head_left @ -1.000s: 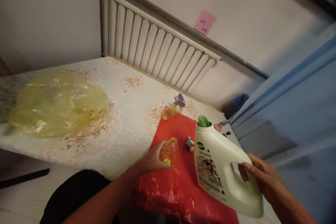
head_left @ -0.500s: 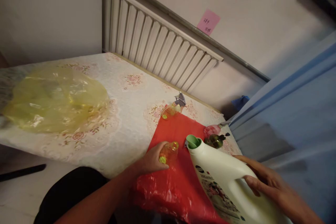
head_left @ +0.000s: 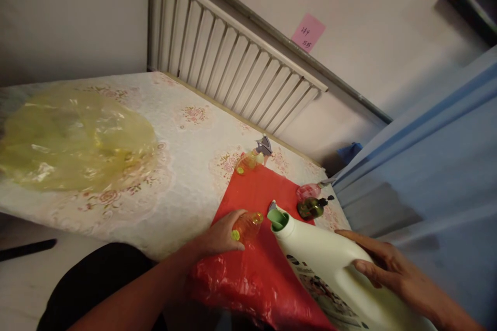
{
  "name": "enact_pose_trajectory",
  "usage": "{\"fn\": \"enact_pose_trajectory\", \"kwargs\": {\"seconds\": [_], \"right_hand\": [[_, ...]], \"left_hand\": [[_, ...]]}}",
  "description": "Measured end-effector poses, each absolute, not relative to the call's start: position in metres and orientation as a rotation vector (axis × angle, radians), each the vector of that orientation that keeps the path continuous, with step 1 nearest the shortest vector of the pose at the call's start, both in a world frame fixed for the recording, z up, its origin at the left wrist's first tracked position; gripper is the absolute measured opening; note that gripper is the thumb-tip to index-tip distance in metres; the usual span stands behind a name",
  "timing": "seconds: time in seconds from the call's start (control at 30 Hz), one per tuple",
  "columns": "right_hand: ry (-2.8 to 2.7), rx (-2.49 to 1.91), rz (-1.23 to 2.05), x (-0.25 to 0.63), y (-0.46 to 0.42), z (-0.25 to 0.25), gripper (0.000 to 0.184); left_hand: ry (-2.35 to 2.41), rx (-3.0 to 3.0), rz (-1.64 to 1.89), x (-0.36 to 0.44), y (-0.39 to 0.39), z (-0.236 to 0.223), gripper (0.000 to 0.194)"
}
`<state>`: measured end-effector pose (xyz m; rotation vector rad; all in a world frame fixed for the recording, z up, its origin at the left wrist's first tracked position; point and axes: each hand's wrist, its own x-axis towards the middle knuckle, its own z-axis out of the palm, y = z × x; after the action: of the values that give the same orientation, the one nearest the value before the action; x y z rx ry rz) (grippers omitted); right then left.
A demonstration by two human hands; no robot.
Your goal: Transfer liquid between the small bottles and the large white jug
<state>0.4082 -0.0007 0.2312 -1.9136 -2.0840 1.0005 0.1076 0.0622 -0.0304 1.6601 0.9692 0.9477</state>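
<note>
Your left hand [head_left: 222, 234] is closed around the small bottle [head_left: 247, 226], tilted over the red sheet [head_left: 259, 189] with its mouth toward three o'clock, while your right hand [head_left: 394, 271] grips the jug [head_left: 330, 253] by its handle, its green spout [head_left: 277, 218] just beside that mouth. From the small bottle, you have the spray bottle [head_left: 248, 162] at twelve o'clock, the pink bottle [head_left: 308, 191] and dark green bottle [head_left: 310, 209] at two, and the yellow bag [head_left: 73, 139] on the worktop [head_left: 186, 165] at ten.
</note>
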Motion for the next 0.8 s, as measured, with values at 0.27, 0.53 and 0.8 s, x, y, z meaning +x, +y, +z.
{"fn": "enact_pose_trajectory", "kwargs": {"seconds": [0.27,0.53,0.8], "right_hand": [[-2.077,-1.882,1.064,0.405,0.005,0.234,0.052],[-2.041,-1.852,1.195,0.411,0.004,0.236,0.048],[-2.044,-1.85,1.218,0.405,0.004,0.241,0.046]], "left_hand": [[0.956,1.691,0.937,0.109,0.062,-0.033,0.092],[0.949,1.746,0.964,0.111,0.064,-0.043,0.092],[0.939,1.755,0.971,0.112,0.064,-0.046,0.092]]}}
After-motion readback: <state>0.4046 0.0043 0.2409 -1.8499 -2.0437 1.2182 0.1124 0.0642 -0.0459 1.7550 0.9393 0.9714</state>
